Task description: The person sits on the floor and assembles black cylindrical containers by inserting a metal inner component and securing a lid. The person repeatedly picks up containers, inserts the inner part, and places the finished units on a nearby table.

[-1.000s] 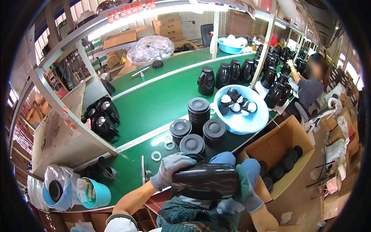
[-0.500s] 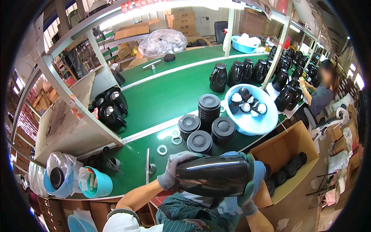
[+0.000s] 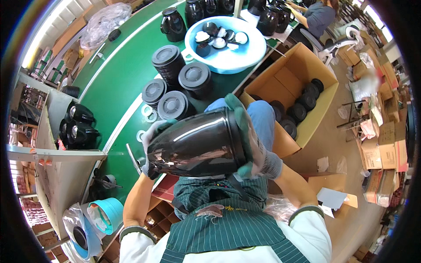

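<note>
A glossy black thermos jug body point(image 3: 193, 144) lies on its side above my lap, its right end slightly higher. My left hand point(image 3: 154, 131), in a grey glove, is wrapped round its narrower left end. Gripping the wider, rimmed right end is my right hand point(image 3: 256, 151), in a grey and green glove, fingers over the top and thumb below. Just beyond the jug stand several stacks of black round discs point(image 3: 173, 104) on the green table point(image 3: 131, 65). Pale rings point(image 3: 146, 110) lie beside the stacks, and a metal lever point(image 3: 133, 157) is near my left hand.
A light blue basin point(image 3: 258, 55) holds black and white caps. At right, an open cardboard box point(image 3: 318, 116) contains several black discs. Black jugs point(image 3: 173, 25) stand at the back, and others point(image 3: 79, 125) lie at left. A turquoise bucket point(image 3: 115, 210) is lower left. A co-worker point(image 3: 319, 19) sits far right.
The view has swung, so table and box appear farther left and higher. The jug stays in both hands and now tilts, right end up. My right hand has shifted up round its wide end.
</note>
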